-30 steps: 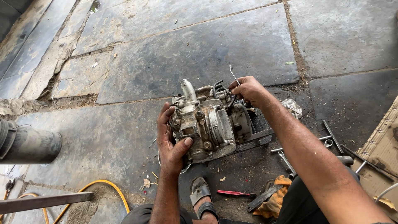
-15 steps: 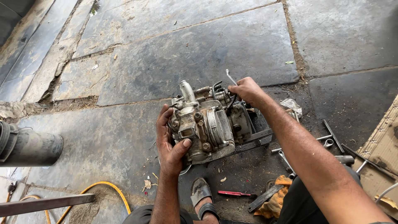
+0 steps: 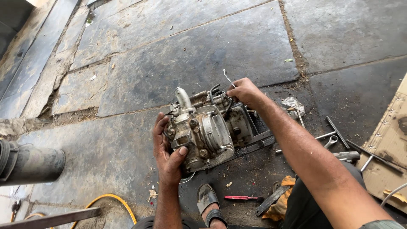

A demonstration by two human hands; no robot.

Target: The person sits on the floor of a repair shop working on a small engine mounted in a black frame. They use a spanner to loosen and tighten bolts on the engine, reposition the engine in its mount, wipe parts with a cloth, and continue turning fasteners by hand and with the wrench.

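A dirty grey metal engine block [image 3: 212,129] with a curved pipe on top sits on the stone floor in front of me. My left hand [image 3: 167,154] grips its near left side, thumb pressed on the casing. At the engine's far top right, my right hand [image 3: 246,92] is closed on a thin metal tool [image 3: 228,78] that sticks up and away from it. A dark metal bar runs under the engine's right side.
Spanners and rods [image 3: 335,138] lie on the oily floor at right, beside a cardboard sheet [image 3: 388,148]. A red-handled tool [image 3: 243,198], an orange rag [image 3: 282,203] and my sandalled foot [image 3: 207,201] are near me. A dark pipe [image 3: 29,163] and yellow hose [image 3: 110,201] lie left.
My right hand with the thin tool has shifted slightly left over the engine's top. The left hand and engine have stayed in place.
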